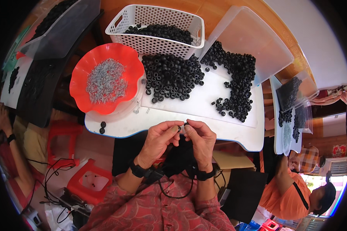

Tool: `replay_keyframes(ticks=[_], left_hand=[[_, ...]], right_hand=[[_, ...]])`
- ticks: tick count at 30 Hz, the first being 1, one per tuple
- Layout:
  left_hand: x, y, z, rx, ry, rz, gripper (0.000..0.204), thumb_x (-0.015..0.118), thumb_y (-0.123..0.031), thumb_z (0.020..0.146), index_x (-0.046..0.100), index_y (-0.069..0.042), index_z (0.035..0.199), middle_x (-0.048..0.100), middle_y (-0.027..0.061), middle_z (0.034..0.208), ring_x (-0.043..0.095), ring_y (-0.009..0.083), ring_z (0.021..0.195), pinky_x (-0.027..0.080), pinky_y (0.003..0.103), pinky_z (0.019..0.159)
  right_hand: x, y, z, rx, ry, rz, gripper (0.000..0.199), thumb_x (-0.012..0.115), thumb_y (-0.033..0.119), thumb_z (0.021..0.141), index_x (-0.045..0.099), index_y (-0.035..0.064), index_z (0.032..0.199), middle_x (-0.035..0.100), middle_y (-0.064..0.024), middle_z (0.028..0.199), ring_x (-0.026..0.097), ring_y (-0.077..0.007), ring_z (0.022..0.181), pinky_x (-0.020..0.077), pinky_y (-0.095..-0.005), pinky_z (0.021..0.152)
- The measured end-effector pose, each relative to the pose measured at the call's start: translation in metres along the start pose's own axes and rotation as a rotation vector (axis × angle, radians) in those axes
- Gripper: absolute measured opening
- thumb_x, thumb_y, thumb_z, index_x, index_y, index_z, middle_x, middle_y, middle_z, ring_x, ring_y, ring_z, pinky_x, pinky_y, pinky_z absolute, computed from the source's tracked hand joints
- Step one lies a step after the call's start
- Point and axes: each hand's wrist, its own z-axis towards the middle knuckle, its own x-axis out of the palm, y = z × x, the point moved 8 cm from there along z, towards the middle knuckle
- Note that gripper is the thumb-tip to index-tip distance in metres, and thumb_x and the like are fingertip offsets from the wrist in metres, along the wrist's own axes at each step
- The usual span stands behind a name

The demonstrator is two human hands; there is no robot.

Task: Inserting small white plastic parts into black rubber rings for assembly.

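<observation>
From the middle heap of black rings (171, 75), I have bare surface (131, 125) to pass over on its near side and right, up to the right-hand heap (241, 86). The red bowl (78, 90) blocks its left; the white basket (158, 43) walls its far side.

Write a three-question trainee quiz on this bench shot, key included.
1. True or false: the left hand and right hand hold small dark parts close together.
2. What lies in the red scalloped bowl? A) wooden pegs B) small greyish pieces C) nothing
3. How many loose black rings lie near the front-left edge of the white, blue-edged table?

Key: 1 true; 2 B; 3 two.
</observation>
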Motion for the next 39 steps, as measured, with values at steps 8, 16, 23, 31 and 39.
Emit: replay_keyframes(ticks=[8, 16, 23, 31, 39], left_hand=[[0.003, 0.0, -0.005, 0.029, -0.022, 0.084, 0.025, 0.054, -0.011, 0.1, 0.062, 0.003, 0.119, 0.063, 0.0045, 0.087, 0.058, 0.0087, 0.073, 0.05, 0.022, 0.066], [0.004, 0.001, -0.007, 0.027, -0.025, 0.087, 0.025, 0.055, -0.011, 0.1, 0.062, 0.003, 0.119, 0.063, 0.0046, 0.086, 0.057, 0.0088, 0.072, 0.05, 0.022, 0.066], [0.004, 0.007, -0.009, 0.006, 0.019, -0.06, 0.026, 0.054, -0.014, 0.101, 0.063, 0.002, 0.118, 0.063, 0.0048, 0.085, 0.057, 0.0087, 0.069, 0.049, 0.02, 0.065], [0.007, 0.007, -0.008, -0.015, 0.032, -0.223, 0.027, 0.052, -0.016, 0.102, 0.062, 0.002, 0.119, 0.063, 0.0049, 0.09, 0.058, 0.0091, 0.076, 0.05, 0.021, 0.067], [0.008, 0.012, -0.007, -0.003, 0.062, -0.264, 0.028, 0.051, -0.016, 0.102, 0.061, 0.003, 0.12, 0.064, 0.0053, 0.099, 0.058, 0.0088, 0.08, 0.05, 0.022, 0.068]], right_hand=[[0.002, 0.009, -0.012, -0.154, -0.027, -0.071, 0.018, 0.066, 0.0, 0.09, 0.071, 0.0011, 0.108, 0.067, -0.0031, 0.092, 0.061, -0.0069, 0.076, 0.0491, -0.0199, 0.065], [0.001, 0.002, -0.014, -0.099, 0.027, -0.063, 0.021, 0.063, 0.0, 0.092, 0.069, 0.0011, 0.112, 0.066, -0.0035, 0.094, 0.061, -0.0073, 0.078, 0.0495, -0.0202, 0.066], [0.002, 0.001, -0.017, -0.112, 0.038, -0.056, 0.018, 0.063, -0.002, 0.091, 0.069, -0.0008, 0.108, 0.063, -0.0043, 0.097, 0.062, -0.0084, 0.08, 0.0495, -0.021, 0.067], [0.003, 0.012, -0.025, -0.215, -0.019, -0.026, 0.016, 0.064, -0.004, 0.089, 0.069, -0.0013, 0.104, 0.061, -0.0035, 0.098, 0.057, -0.0087, 0.078, 0.0475, -0.0215, 0.068], [0.007, 0.004, -0.025, -0.204, 0.01, 0.115, 0.014, 0.064, -0.004, 0.089, 0.068, -0.0026, 0.103, 0.06, -0.0037, 0.101, 0.058, -0.01, 0.084, 0.0483, -0.023, 0.074]])
